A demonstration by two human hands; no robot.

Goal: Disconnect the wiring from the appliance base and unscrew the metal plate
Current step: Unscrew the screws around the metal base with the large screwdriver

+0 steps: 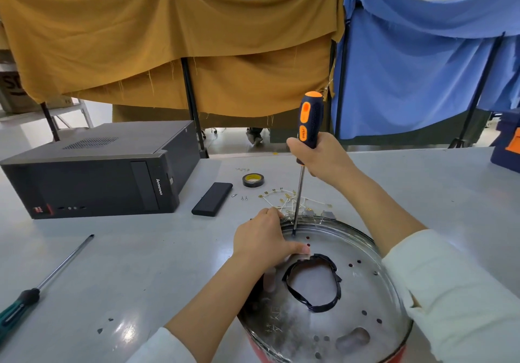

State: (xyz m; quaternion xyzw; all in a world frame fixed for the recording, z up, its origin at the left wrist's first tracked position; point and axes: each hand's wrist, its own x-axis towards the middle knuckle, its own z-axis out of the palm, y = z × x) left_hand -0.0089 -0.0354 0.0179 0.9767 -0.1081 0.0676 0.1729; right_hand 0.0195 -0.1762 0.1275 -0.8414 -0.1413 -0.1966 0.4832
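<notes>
Where left hand [263, 240] rests, metal plate [357, 286] hides.

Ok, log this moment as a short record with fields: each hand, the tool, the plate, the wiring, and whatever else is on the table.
right hand: grips screwdriver handle
screwdriver: upright, tip on a screw near the far edge of the plate
left hand: rests on plate, fingers over its rim
wiring: loose on table behind plate
also on table: computer, tape roll, black case, second screwdriver, loose screws
</notes>
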